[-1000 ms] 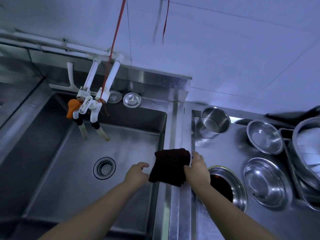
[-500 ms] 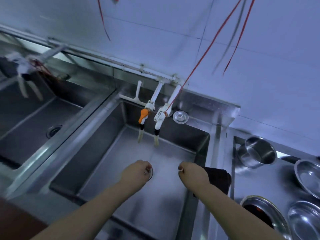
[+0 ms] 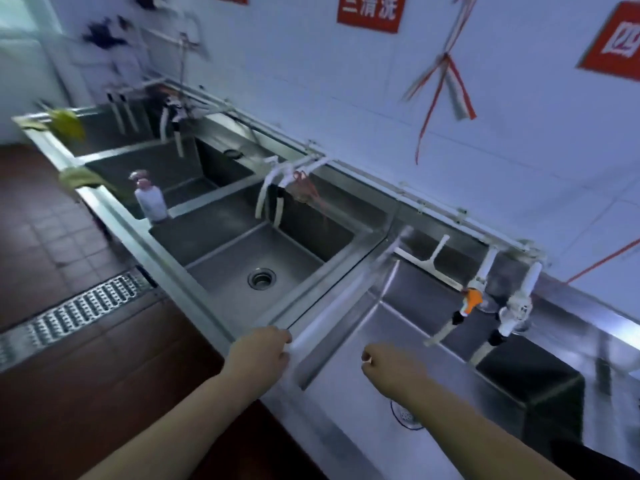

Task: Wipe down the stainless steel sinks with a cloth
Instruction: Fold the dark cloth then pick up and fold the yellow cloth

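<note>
Neither hand has the cloth. The left hand (image 3: 258,353) curls over the rim between two sinks (image 3: 242,261); the right hand (image 3: 391,367) hangs loosely curled over the near basin, holding nothing I can make out. A dark shape at the bottom right edge may be the cloth (image 3: 588,459). It should be soft and light, so bunch it in the palm; wet steel will be slick.
</note>
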Tool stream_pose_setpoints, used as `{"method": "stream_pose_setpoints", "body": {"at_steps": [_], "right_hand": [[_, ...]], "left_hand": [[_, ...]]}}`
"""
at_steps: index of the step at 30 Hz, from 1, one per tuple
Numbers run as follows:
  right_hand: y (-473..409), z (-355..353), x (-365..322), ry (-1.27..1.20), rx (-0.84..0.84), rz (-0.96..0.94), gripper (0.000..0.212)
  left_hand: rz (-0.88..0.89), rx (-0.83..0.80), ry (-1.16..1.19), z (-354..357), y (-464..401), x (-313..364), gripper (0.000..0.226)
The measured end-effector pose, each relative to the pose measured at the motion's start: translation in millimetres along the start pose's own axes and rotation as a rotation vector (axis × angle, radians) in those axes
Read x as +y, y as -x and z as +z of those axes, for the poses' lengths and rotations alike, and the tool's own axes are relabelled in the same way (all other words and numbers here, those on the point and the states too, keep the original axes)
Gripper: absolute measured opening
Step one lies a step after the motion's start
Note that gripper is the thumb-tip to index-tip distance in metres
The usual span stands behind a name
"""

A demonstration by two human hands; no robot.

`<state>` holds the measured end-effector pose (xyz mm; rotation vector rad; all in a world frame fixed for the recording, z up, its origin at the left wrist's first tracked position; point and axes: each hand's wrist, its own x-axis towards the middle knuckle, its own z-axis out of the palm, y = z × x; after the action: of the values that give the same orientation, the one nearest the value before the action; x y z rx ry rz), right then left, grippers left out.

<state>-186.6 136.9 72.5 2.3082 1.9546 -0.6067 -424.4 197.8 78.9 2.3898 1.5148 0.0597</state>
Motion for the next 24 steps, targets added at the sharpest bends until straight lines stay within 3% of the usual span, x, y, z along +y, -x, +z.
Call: {"method": "stream_pose_setpoints", "body": {"at_steps": [10, 18, 24], "right_hand": [[-84.1, 17.2, -235.8, 0.060, 0.017, -0.257, 0.029], [-166.1, 5.8, -329.4, 0.031, -0.056, -0.366, 0.024], [-255.5, -18.5, -394.4, 0.019, 0.013, -0.407, 0.028]], "left_hand": [[-0.290, 0.169, -0.019, -80.3, 73.8, -240.6, 0.031], [-0.448, 0.236, 0.027, -101.3, 75.6, -341.5, 0.028], [-0.534, 0.239, -0.002, -124.2, 34.1, -412.3, 0.025]]}}
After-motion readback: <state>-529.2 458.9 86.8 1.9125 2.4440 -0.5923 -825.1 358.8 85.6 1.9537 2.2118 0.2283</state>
